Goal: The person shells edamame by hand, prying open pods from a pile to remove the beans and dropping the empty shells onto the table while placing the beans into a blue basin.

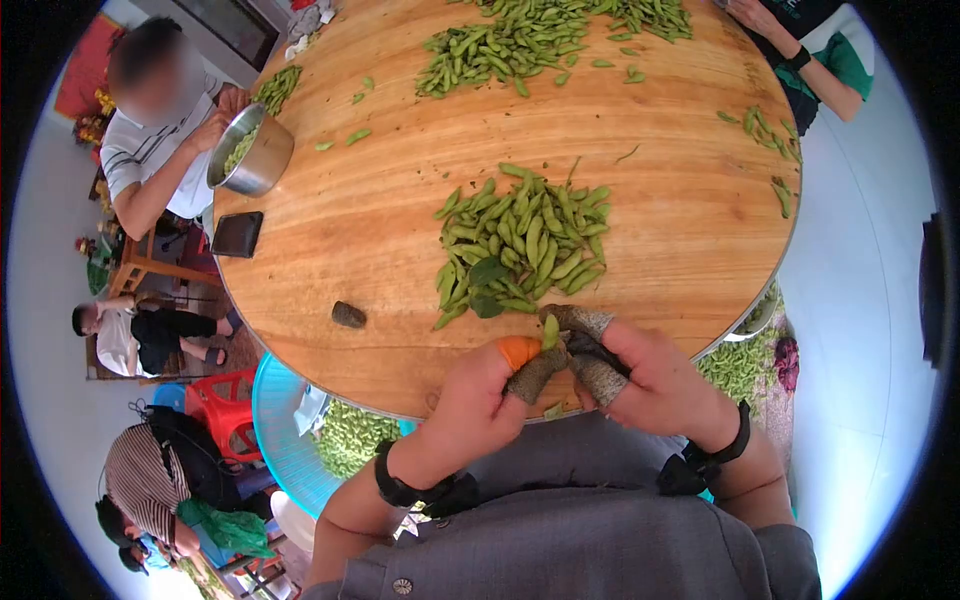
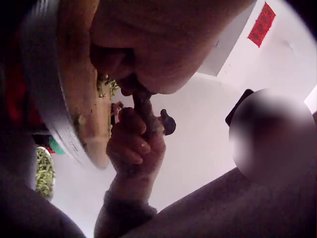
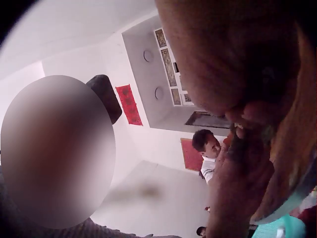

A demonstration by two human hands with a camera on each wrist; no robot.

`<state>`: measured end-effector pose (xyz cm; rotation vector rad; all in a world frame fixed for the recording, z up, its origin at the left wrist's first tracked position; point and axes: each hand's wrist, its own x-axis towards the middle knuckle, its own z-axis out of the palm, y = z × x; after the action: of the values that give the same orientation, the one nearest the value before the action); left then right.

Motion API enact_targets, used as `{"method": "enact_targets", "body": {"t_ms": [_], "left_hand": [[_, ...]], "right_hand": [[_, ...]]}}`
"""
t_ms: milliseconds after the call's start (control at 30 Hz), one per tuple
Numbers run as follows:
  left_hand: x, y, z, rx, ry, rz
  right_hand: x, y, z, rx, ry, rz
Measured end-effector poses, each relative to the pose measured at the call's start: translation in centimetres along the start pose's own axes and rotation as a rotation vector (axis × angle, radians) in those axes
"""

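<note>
Seen from the pod (image 1: pixel 550 331) in the head view, a heap of pods (image 1: pixel 535 235) lies at 12 o'clock, a leaf (image 1: pixel 487 272) at 10, a dark tube (image 1: pixel 348 314) at 9, and a metal pot (image 1: pixel 270 162) farther out at 10. Fingers hide the pod's lower end. It is over the near part of the table (image 1: pixel 690 230), long axis 12-to-6, visible tip toward 12. The left hand (image 1: pixel 475 395) pinches it; the right hand (image 1: pixel 650 372) meets it from 3, its hold unclear.

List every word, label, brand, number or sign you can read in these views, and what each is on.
No text can be read.
Red wall banner: dark marks, too blurred to read.
Red wall poster: too small and blurred to tell whether it bears words.
</note>
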<state>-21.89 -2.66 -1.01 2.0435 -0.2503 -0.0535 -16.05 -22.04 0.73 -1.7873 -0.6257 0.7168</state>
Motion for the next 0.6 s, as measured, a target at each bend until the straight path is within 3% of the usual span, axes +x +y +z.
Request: {"method": "enact_targets", "body": {"t_ms": [33,133,233,267,300,333,367,400,433,533,567,600], "left_hand": [[0.0,-0.1,0.0,0.219,0.054,0.120],[0.2,0.3,-0.1,0.308,0.104,0.183],[0.2,0.0,-0.5,0.241,0.092,0.257],[-0.1,0.0,-0.6,0.240,0.090,0.256],[-0.5,0.0,-0.6,-0.095,0.009,0.090],[-0.8,0.0,-0.7,-0.427,-0.074,-0.079],[-1.1,-0.1,-0.8,-0.427,-0.079,-0.080],[-1.2,-0.4,-0.9,-0.940,-0.179,-0.268],[-1.2,-0.5,-1.0,-1.452,-0.279,-0.460],[-1.1,-0.4,-1.0,-1.519,-0.217,-0.539],[-1.0,0.0,-0.9,-1.517,-0.214,-0.535],[-0.8,0.7,-0.7,-1.201,-0.045,-0.519]], "right_hand": [[0.0,0.0,0.0,-0.001,0.002,0.000],[0.2,0.1,0.4,0.068,0.013,0.024],[0.3,0.0,0.5,0.115,0.037,-0.089],[0.2,-0.9,0.1,0.302,-0.072,0.064],[0.1,-1.4,-0.2,0.489,-0.181,0.219],[0.2,-1.3,-0.3,0.492,-0.178,0.220],[0.2,-1.1,-0.3,0.715,-0.267,0.292],[0.2,-1.0,-0.4,0.937,-0.357,0.363],[0.2,-1.1,-0.4,0.938,-0.354,0.361],[0.3,-1.5,-0.1,0.960,-0.318,0.392],[0.3,-1.3,0.3,0.816,-0.260,0.343],[0.3,-1.3,0.5,0.673,-0.201,0.294]]}}
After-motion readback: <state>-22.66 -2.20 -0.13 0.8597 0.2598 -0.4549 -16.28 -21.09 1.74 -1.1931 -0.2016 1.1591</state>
